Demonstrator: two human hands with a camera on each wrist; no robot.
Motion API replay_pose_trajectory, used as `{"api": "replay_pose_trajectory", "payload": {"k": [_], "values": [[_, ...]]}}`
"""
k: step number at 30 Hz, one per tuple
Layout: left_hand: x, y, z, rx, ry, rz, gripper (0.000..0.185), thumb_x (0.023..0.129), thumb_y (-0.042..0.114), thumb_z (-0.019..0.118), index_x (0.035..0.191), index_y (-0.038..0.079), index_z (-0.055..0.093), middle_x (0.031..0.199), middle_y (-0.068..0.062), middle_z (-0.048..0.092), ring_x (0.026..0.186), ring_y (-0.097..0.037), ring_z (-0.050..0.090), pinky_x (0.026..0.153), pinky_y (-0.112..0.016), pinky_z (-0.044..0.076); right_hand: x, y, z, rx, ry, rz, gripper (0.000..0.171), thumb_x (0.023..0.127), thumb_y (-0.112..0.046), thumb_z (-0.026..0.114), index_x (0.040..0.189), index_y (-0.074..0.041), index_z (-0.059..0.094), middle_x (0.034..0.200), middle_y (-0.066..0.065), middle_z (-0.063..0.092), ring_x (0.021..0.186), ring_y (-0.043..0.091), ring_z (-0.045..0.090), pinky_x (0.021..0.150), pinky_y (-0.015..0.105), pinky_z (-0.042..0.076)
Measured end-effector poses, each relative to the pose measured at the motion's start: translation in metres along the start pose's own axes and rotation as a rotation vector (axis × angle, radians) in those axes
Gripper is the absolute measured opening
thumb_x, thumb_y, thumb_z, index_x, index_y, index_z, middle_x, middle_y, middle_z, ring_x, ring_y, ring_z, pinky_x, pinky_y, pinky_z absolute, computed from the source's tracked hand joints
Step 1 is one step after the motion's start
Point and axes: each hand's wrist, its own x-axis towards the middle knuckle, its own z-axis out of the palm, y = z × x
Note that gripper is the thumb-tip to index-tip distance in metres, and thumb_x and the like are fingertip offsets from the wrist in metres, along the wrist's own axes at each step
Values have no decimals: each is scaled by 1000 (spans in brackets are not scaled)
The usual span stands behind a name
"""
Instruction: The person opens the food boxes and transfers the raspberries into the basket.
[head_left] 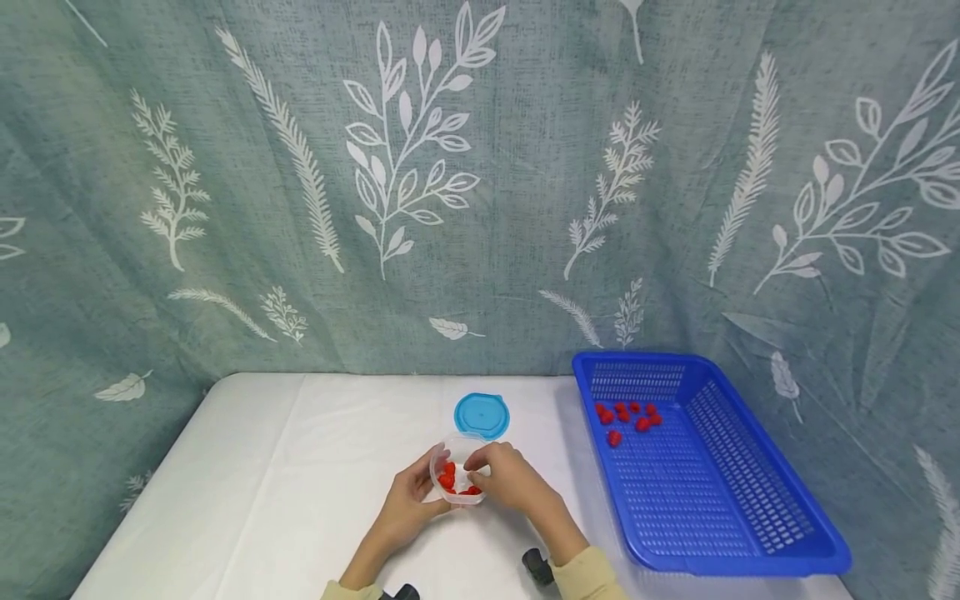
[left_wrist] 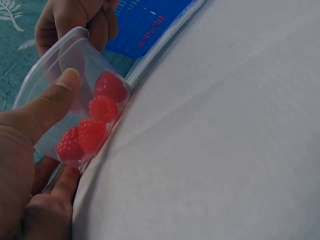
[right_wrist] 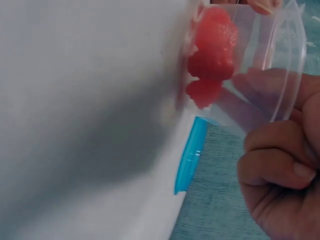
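The little clear tub (head_left: 457, 479) sits on the counter (head_left: 285, 483) between the two hands, the left hand (head_left: 408, 500) wrapped round its side and the right hand (head_left: 510, 479) pinching its rim. It looks light, thin and bendy, so a soft hold on both sides seems best. The red berries (left_wrist: 95, 122) inside look squishy.

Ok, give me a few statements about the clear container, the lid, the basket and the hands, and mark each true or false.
1. Both hands hold the clear container. True: the left hand and right hand grip it.
2. The blue lid sits on the container. False: it lies on the table behind it.
3. The container holds red raspberries. True.
4. The blue basket holds nothing. False: several raspberries lie at its far end.
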Motion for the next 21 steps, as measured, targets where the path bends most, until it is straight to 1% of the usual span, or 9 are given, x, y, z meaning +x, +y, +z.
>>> {"api": "replay_pose_trajectory", "payload": {"k": [3,5,8,10,11,13,17,21], "values": [[0,0,1,-8,3,-15,91,82,2,83,156,-3,32,155,-28,42,146,-39,38,116,-25,38,1,-4,-3,-82,-31,1,18,94,-14,70,106,-1,76,105,8,76,106,28,68,93,46,59],[0,0,1,-14,5,-21,91,82,2,83,157,-2,32,155,-27,41,147,-38,38,116,-26,38,1,-5,-5,-129,-43,-17,16,94,-13,71,103,-1,76,98,6,76,96,22,70,86,40,61],[0,0,2,-21,5,-20,92,81,2,83,157,-2,31,156,-28,41,147,-38,38,116,-27,38,2,-6,-8,-165,-60,-42,13,94,-12,69,97,-2,77,87,0,74,81,13,65,75,31,60],[-1,0,2,-24,7,-20,92,81,2,83,157,-2,32,155,-28,41,147,-38,38,116,-26,39,2,-6,-8,-152,-74,-57,11,94,-11,69,95,-4,78,85,-2,74,79,10,63,72,29,59],[-1,0,1,-23,7,-22,92,81,2,83,157,-1,32,156,-27,41,147,-37,38,116,-26,39,3,-5,-8,-136,-83,-61,11,94,-10,69,95,-4,78,86,-2,75,80,10,63,73,29,58],[-2,0,1,-19,9,-19,91,81,1,83,157,-1,32,155,-28,42,146,-37,38,116,-26,39,4,-2,-8,-93,-97,-72,11,94,-7,69,98,-4,79,92,0,76,88,14,67,77,29,59],[-2,-1,1,-18,6,-13,90,82,1,82,157,-1,32,155,-27,42,147,-38,38,116,-26,38,5,3,-8,-3,-118,-93,15,91,-1,68,102,-3,78,103,6,77,104,24,67,85,35,59],[-1,1,1,-16,5,-11,90,82,1,82,157,-2,32,155,-27,43,146,-37,39,116,-25,39,7,4,-9,29,-131,-104,20,90,4,66,107,0,76,109,10,75,110,28,66,90,42,60]]}}
